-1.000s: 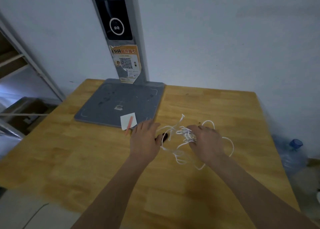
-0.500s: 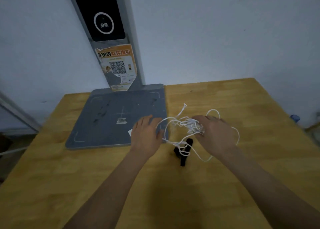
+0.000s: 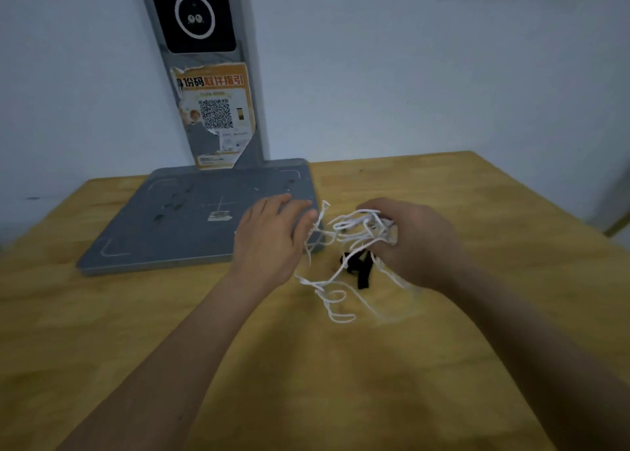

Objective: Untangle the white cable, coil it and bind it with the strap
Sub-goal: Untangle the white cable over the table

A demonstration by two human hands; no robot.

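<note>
A tangled white cable (image 3: 354, 236) hangs in loops between my two hands above the wooden table (image 3: 306, 365). My right hand (image 3: 414, 242) grips a bunch of its loops, fingers curled round them. My left hand (image 3: 272, 242) sits at the tangle's left side with fingers fairly straight, its thumb against a strand. Loose loops trail down onto the table in front. A black strap (image 3: 362, 266) lies on the table under the tangle, partly crossed by cable.
A grey flat base plate (image 3: 191, 219) lies on the table behind my left hand, with a grey upright post (image 3: 211, 75) carrying a black screen and an orange QR sticker. The wall stands close behind. The table's right edge runs diagonally at the right.
The tangle has been lifted off the table, and its lower loops now trail nearer to me. The black strap, hidden at first, lies uncovered. The view has swung left and closer.
</note>
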